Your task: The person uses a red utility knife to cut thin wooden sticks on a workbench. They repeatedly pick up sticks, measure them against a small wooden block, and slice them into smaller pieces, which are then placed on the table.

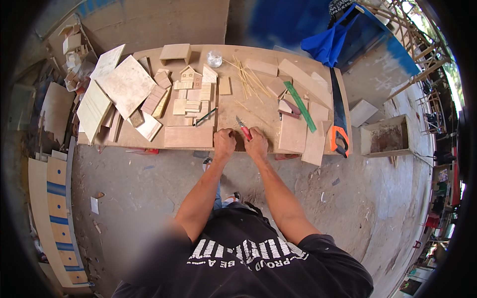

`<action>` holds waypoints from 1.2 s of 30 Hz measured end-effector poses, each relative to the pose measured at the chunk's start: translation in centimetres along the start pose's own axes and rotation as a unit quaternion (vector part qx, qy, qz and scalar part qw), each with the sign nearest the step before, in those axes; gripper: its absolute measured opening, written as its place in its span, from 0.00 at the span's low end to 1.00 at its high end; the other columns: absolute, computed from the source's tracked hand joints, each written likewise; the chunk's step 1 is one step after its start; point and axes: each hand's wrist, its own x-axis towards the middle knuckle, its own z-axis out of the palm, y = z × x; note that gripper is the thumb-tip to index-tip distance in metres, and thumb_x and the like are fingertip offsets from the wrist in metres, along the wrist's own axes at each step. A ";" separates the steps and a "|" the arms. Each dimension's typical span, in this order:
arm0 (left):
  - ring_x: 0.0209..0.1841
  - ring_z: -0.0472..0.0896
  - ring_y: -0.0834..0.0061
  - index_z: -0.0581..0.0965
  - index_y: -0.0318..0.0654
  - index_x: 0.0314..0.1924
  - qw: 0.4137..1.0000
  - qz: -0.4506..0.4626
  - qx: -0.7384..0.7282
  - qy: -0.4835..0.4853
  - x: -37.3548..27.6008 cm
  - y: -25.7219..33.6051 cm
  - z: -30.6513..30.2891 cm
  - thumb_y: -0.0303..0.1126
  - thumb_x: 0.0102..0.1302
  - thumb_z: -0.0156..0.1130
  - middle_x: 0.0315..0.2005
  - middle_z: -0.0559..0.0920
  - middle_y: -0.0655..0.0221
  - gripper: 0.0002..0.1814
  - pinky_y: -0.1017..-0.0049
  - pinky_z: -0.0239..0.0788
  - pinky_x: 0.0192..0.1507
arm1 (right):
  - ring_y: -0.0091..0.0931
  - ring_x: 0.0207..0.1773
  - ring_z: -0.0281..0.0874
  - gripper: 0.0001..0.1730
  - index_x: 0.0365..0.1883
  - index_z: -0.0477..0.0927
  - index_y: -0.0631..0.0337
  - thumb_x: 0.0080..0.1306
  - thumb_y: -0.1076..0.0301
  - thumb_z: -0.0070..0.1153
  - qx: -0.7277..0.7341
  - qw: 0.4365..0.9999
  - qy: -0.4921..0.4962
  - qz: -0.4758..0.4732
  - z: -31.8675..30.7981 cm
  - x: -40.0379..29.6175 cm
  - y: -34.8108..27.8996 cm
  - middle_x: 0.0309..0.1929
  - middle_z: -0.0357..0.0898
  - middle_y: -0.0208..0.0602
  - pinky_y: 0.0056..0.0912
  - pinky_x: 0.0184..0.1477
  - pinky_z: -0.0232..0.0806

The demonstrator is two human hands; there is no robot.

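My right hand grips a red-handled knife, its grey blade pointing away from me over the wooden workbench. Beside it, at the bench's front edge, my left hand has its fingers curled together; whether something small is pinched in them is hidden. A few thin shavings lie by the blade. Left of my hands, a small model house of wood pieces is laid out with small blocks on a flat board. A dark green pen-like tool rests across that board's right side.
Thin wooden sticks lie scattered near a clear jar. Wood panels are heaped at left. On the right are a green strip, loose boards and a handsaw with an orange handle. A wooden box stands beyond.
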 end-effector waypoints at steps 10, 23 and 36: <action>0.35 0.85 0.46 0.87 0.31 0.34 0.998 0.051 0.002 0.021 -0.2 0.6 0.3 0.19 0.56 0.62 0.31 0.84 0.43 0.08 0.60 0.78 0.40 | 0.46 0.48 0.82 0.13 0.40 0.79 0.59 0.59 0.67 0.68 0.015 1.000 -0.006 0.014 0.2 0.2 0.2 0.47 0.80 0.35 0.51 0.46 0.74; 0.38 0.87 0.50 0.88 0.34 0.38 0.998 0.002 0.039 -0.044 0.8 -1.8 0.6 0.23 0.57 0.63 0.33 0.85 0.43 0.11 0.63 0.79 0.41 | 0.45 0.47 0.82 0.11 0.40 0.81 0.58 0.61 0.66 0.66 0.014 0.999 -0.030 -0.001 -0.1 0.6 -0.8 0.46 0.80 0.36 0.51 0.46 0.75; 0.36 0.88 0.54 0.89 0.34 0.39 0.997 -0.051 0.006 -0.063 0.9 -1.1 0.1 0.22 0.55 0.61 0.31 0.86 0.46 0.13 0.64 0.79 0.42 | 0.47 0.49 0.82 0.11 0.39 0.81 0.58 0.61 0.66 0.66 0.011 0.997 -0.075 -0.028 0.0 1.4 -1.2 0.46 0.81 0.39 0.53 0.48 0.74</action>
